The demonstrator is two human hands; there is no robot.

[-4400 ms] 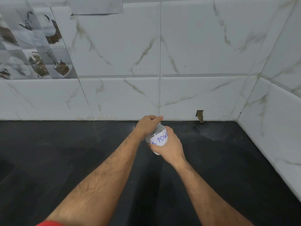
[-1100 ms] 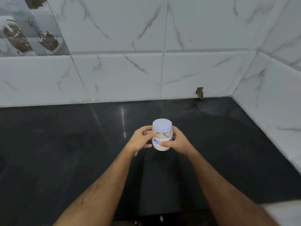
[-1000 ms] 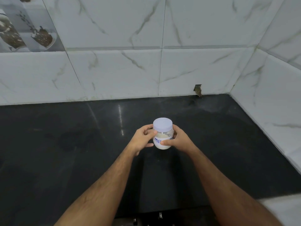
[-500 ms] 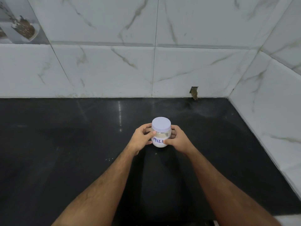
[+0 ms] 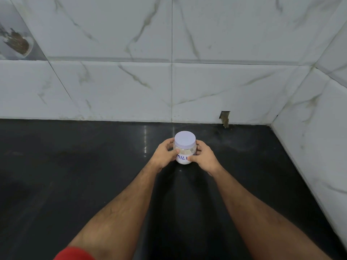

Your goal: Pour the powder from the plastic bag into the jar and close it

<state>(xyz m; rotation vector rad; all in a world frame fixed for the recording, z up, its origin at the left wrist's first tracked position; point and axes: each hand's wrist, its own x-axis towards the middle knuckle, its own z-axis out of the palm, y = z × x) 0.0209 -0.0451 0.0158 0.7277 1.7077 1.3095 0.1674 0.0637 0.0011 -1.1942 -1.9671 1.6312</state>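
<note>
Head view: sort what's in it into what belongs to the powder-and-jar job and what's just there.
Job:
jar, upright, powder inside
lid, on the jar
left hand and right hand, both gripping the jar

Just there:
black counter
marble wall tiles
hole in tile

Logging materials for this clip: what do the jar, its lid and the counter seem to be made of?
Jar: clear, probably plastic; white powder shows through the wall.
Lid: opaque pale lilac, matte, likely plastic.
Counter: polished black stone, maybe granite; it mirrors a light streak.
</note>
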